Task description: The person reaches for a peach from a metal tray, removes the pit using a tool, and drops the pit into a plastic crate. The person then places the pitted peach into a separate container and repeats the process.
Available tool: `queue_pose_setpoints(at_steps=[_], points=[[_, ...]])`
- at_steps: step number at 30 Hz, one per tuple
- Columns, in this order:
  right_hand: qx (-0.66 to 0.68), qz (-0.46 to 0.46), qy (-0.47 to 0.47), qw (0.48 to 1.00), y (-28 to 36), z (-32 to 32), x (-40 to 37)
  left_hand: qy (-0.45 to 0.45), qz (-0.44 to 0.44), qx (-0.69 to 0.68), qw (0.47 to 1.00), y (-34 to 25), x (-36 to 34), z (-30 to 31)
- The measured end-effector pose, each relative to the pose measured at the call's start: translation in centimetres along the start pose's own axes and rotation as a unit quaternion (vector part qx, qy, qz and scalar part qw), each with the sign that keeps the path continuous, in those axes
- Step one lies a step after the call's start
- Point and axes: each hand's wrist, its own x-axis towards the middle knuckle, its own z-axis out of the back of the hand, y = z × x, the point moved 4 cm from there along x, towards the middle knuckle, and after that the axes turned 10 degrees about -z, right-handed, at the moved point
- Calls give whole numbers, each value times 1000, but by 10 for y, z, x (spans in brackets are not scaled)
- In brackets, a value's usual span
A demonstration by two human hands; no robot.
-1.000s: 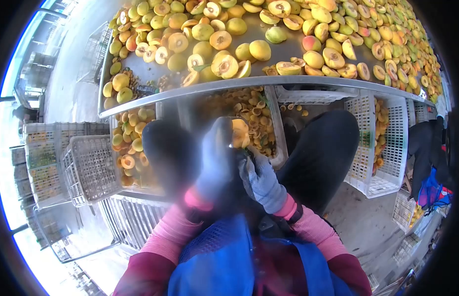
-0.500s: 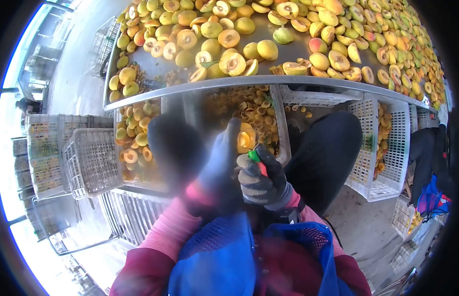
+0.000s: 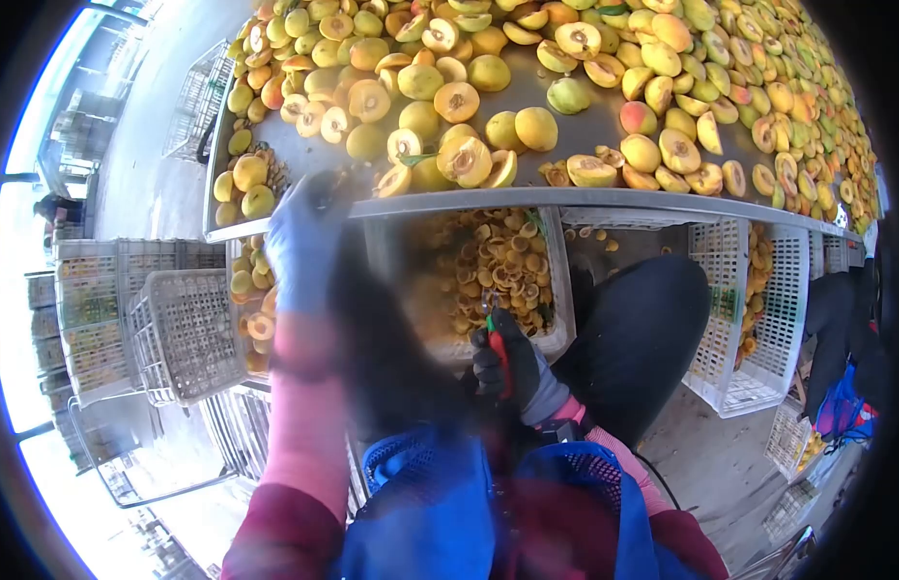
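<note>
On my feed, the red-and-green tool (image 3: 499,353) is gripped in the right hand (image 3: 528,372), below the tabletop (image 3: 527,199). I see the left hand (image 3: 306,237) blurred at the tabletop's near edge; I can't tell if it's closed. Halved fruit (image 3: 466,160) lies beyond.

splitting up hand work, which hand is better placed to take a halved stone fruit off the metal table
Left, probably: the left hand is up at the metal table, near halved stone fruit, though blur hides whether it's empty. The right hand is lower, holding a red-handled tool.
</note>
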Motion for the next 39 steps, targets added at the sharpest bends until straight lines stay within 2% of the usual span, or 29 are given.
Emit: queue_pose_setpoints(at_steps=[1, 2, 3, 4, 5, 7, 10, 11, 13, 15, 17, 18, 19, 21, 22, 25, 26, 28, 30, 32, 33, 34, 35, 36, 39], points=[[-33, 43, -67, 996, 4, 2, 0, 31, -20, 32, 999, -5, 23, -20], [-46, 54, -91, 993, 10, -3, -3, 85, -22, 18, 996, -22, 41, -33], [-59, 64, -113, 990, 15, -11, -9, 102, -95, 23, 990, -7, 58, -65], [-70, 74, -136, 985, 20, -15, -12, 141, -120, 9, 983, 13, 68, -102], [-77, 88, -143, 983, 24, -15, -9, 105, -122, -9, 987, 7, 72, -107], [-83, 115, -161, 977, 28, -11, -6, 130, -135, -23, 982, 6, 83, -112], [-127, 149, -174, 965, 31, -20, -11, 147, -95, -17, 984, 0, 77, -103], [-216, 216, -210, 929, 36, -9, -10, 82, -114, -79, 987, -11, 70, -91], [-366, 326, -260, 832, 40, 12, -10, 93, -76, -144, 982, -33, 46, -73], [-463, 401, -284, 738, 49, -4, -23, 105, -73, -254, 959, -61, 13, -62], [-380, 445, -228, 778, 57, -34, -38, 111, -141, -235, 955, -88, -23, -42], [-251, 452, -161, 841, 58, -48, -41, 190, -130, -237, 944, -89, -33, -47], [-114, 449, -89, 881, 59, -56, -43, 268, -118, -234, 927, -89, -44, -52], [-135, 388, -107, 906, 63, -58, -40, 292, -135, -261, 910, -104, -58, -53], [-133, 374, -101, 912, 61, -62, -42, 256, -136, -306, 907, -115, -60, -50], [-132, 364, -71, 919, 56, -75, -45, 114, 48, -530, 839, -108, -95, -77], [-145, 364, -67, 918, 55, -75, -44, 92, 122, -560, 814, -114, -103, -77], [-220, 355, -91, 904, 53, -57, -36, 93, 109, -511, 847, -104, -108, -76], [-375, 423, -150, 811, 48, -63, -47, 69, 91, -450, 886, -97, -104, -70], [-509, 470, -202, 692, 39, -76, -58, -27, -107, -224, 968, -87, -109, -72], [-564, 488, -230, 625, 35, -84, -63, -76, -210, -104, 969, -92, -110, -65], [-609, 495, -260, 562, 30, -95, -69, -39, -83, -254, 963, -87, -112, -66], [-650, 500, -289, 494, 26, -103, -72, -1, 47, -394, 918, -92, -113, -63], [-637, 520, -296, 486, 24, -99, -71, 36, 174, -519, 836, -95, -117, -67], [-647, 504, -291, 492, 21, -101, -68, 22, 166, -530, 832, -94, -123, -66]])
